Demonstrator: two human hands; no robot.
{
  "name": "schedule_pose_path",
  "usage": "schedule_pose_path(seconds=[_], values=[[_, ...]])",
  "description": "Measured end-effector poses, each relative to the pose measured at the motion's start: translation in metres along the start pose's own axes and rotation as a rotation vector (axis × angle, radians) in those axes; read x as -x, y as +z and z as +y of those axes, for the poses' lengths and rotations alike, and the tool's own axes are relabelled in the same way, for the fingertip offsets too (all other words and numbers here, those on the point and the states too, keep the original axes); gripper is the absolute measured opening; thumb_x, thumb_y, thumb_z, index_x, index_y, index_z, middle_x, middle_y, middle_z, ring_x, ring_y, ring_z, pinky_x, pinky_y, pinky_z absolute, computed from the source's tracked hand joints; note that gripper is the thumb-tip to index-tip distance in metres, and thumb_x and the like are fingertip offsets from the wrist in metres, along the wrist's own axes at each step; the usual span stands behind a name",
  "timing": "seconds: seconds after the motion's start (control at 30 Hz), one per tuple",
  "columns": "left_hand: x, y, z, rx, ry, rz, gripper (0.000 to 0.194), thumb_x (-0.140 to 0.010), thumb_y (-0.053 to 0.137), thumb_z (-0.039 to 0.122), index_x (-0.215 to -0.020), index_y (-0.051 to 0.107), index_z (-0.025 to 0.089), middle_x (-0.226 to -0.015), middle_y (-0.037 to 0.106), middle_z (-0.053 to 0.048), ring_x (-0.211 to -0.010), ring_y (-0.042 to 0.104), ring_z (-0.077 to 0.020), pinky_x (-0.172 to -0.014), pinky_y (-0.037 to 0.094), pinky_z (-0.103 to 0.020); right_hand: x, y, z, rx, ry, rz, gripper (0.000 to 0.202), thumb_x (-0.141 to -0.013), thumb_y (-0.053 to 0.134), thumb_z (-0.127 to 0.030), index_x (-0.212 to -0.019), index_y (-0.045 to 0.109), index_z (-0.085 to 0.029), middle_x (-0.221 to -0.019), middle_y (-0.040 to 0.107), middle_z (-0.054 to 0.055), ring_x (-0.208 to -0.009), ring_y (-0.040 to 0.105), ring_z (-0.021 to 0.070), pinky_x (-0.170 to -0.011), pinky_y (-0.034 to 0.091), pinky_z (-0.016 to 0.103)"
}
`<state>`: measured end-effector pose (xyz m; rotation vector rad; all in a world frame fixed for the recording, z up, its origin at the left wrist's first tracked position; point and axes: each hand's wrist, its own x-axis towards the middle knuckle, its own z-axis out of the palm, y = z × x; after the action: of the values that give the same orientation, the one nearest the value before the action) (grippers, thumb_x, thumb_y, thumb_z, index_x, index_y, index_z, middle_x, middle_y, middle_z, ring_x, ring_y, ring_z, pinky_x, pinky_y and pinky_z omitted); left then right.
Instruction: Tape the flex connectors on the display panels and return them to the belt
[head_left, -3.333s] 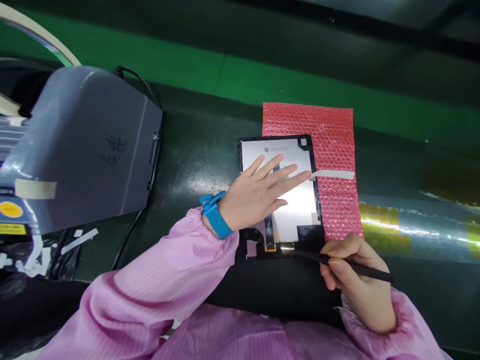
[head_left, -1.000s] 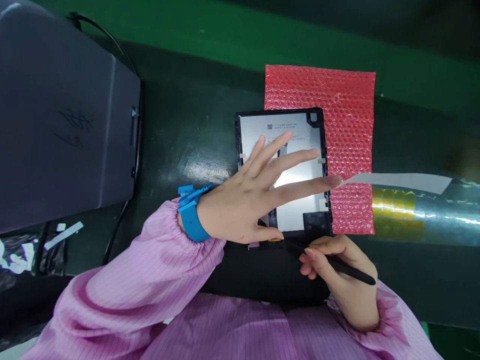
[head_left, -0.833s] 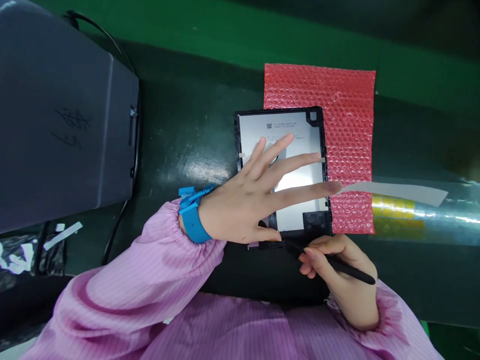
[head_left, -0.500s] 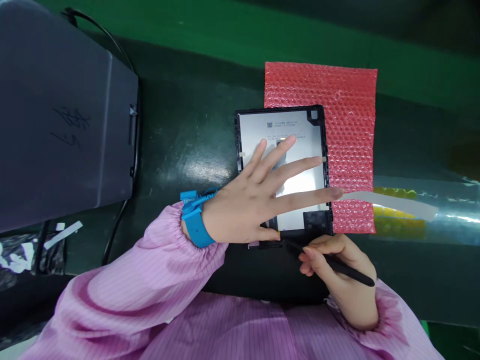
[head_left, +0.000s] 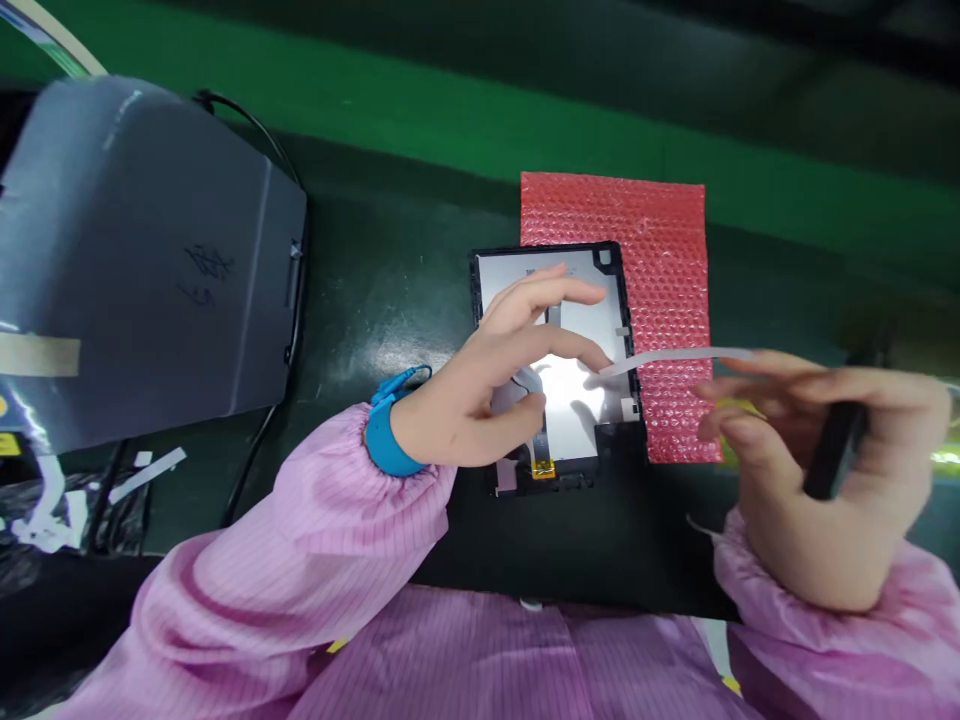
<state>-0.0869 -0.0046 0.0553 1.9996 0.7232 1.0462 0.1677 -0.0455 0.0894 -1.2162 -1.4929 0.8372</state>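
Note:
A black-framed display panel (head_left: pixel 589 300), silver back up, lies partly on a red bubble-wrap sheet (head_left: pixel 667 260). My left hand (head_left: pixel 495 385), with a blue wrist strap (head_left: pixel 382 440), hovers over the panel with curled fingers. A long white strip (head_left: pixel 675 356) clings to one of its fingertips and stretches right. My right hand (head_left: pixel 817 480) is raised and blurred at the strip's far end, holding a black stylus (head_left: pixel 832 450) in its closed fingers. An orange-tipped flex cable (head_left: pixel 541 462) sits at the panel's near edge.
A large grey machine housing (head_left: pixel 150 250) with a black cable (head_left: pixel 255 450) stands at the left. Scraps of white tape (head_left: pixel 146 472) lie near it. A green band (head_left: pixel 450 110) runs along the back of the dark mat (head_left: pixel 390 290).
My right hand has lifted off the mat with the stylus and moved right, toward the strip's free end. My left fingers have curled up from flat. The view has shifted.

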Motion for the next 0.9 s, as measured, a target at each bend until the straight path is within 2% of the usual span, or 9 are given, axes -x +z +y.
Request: schedule_pose_path(seconds=[0.1, 0.2, 0.3, 0.4, 0.43, 0.53, 0.63, 0.77, 0.9], values=[[0.001, 0.0, 0.001, 0.029, -0.025, 0.013, 0.038, -0.084, 0.054, 0.015, -0.12, 0.06, 0.028, -0.148, 0.047, -0.009, -0.15, 0.031, -0.0326, -0.124, 0.025, -0.062, -0.026, 0.005, -0.009, -0.036, 0.006, -0.14, 0.042, -0.074, 0.087, -0.017, -0.099, 0.055, -0.028, -0.116, 0.074, 0.004, -0.096, 0.074, 0.0247, -0.069, 0.062, 0.036], [0.0, 0.002, 0.003, 0.003, -0.077, -0.002, 0.038, -0.082, 0.054, 0.017, -0.118, 0.061, 0.028, -0.149, 0.047, -0.008, -0.152, 0.028, -0.0326, -0.125, 0.022, -0.063, -0.043, 0.019, -0.013, -0.039, 0.042, -0.186, 0.035, -0.077, 0.085, -0.021, -0.09, 0.053, -0.027, -0.1, 0.076, 0.002, -0.093, 0.075, 0.0241, -0.071, 0.062, 0.036], [-0.001, 0.001, 0.004, -0.017, -0.103, -0.004, 0.042, -0.084, 0.053, 0.021, -0.124, 0.06, 0.03, -0.152, 0.046, -0.006, -0.153, 0.027, -0.0304, -0.126, 0.021, -0.059, -0.058, 0.03, -0.015, -0.07, -0.021, -0.109, 0.036, -0.077, 0.085, -0.019, -0.08, 0.05, -0.026, -0.076, 0.07, -0.002, -0.08, 0.075, 0.0219, -0.07, 0.06, 0.035], [0.0, -0.003, 0.0, -0.066, -0.137, 0.134, 0.046, -0.089, 0.049, 0.024, -0.133, 0.055, 0.03, -0.152, 0.047, -0.006, -0.152, 0.03, -0.027, -0.126, 0.023, -0.056, -0.073, 0.032, -0.021, -0.163, -0.203, 0.031, 0.043, -0.072, 0.087, -0.014, -0.076, 0.046, -0.026, -0.062, 0.055, -0.008, -0.069, 0.073, 0.019, -0.067, 0.058, 0.032], [0.0, -0.004, -0.003, -0.091, -0.163, 0.199, 0.045, -0.089, 0.049, 0.024, -0.133, 0.054, 0.029, -0.151, 0.048, -0.007, -0.151, 0.03, -0.0264, -0.126, 0.024, -0.055, -0.076, 0.032, -0.023, -0.164, -0.23, 0.012, 0.044, -0.072, 0.088, -0.014, -0.076, 0.045, -0.026, -0.062, 0.053, -0.008, -0.069, 0.073, 0.0187, -0.067, 0.057, 0.032], [0.001, -0.01, -0.009, -0.148, -0.247, 0.356, 0.042, -0.087, 0.048, 0.022, -0.128, 0.056, 0.028, -0.15, 0.05, -0.007, -0.148, 0.036, -0.0263, -0.124, 0.029, -0.052, -0.076, 0.036, -0.025, -0.018, -0.066, -0.339, 0.043, -0.075, 0.087, -0.024, -0.077, 0.044, -0.026, -0.071, 0.064, -0.004, -0.074, 0.073, 0.02, -0.065, 0.056, 0.032], [0.001, -0.016, -0.01, -0.17, -0.286, 0.365, 0.043, -0.085, 0.049, 0.023, -0.128, 0.055, 0.026, -0.15, 0.048, -0.009, -0.146, 0.039, -0.0276, -0.123, 0.031, -0.05, -0.069, 0.048, -0.014, 0.087, 0.161, -0.693, 0.043, -0.082, 0.081, -0.038, -0.077, 0.04, -0.026, -0.081, 0.072, 0.001, -0.078, 0.073, 0.0221, -0.064, 0.055, 0.033], [0.0, -0.021, -0.009, -0.225, -0.316, 0.253, 0.051, -0.082, 0.055, 0.023, -0.132, 0.052, 0.023, -0.153, 0.043, -0.012, -0.148, 0.034, -0.0302, -0.124, 0.026, -0.05, -0.065, 0.064, 0.007, 0.123, 0.19, -0.794, 0.038, -0.086, 0.074, -0.038, -0.08, 0.039, -0.026, -0.087, 0.074, 0.002, -0.082, 0.072, 0.0221, -0.068, 0.053, 0.033], [0.001, -0.019, -0.013, -0.266, -0.355, 0.245, 0.053, -0.081, 0.056, 0.022, -0.134, 0.05, 0.023, -0.153, 0.041, -0.013, -0.149, 0.032, -0.0311, -0.123, 0.026, -0.051, -0.069, 0.072, 0.015, 0.22, 0.15, -0.811, 0.036, -0.086, 0.073, -0.036, -0.081, 0.039, -0.026, -0.084, 0.073, 0.001, -0.076, 0.07, 0.0207, -0.064, 0.049, 0.031]])
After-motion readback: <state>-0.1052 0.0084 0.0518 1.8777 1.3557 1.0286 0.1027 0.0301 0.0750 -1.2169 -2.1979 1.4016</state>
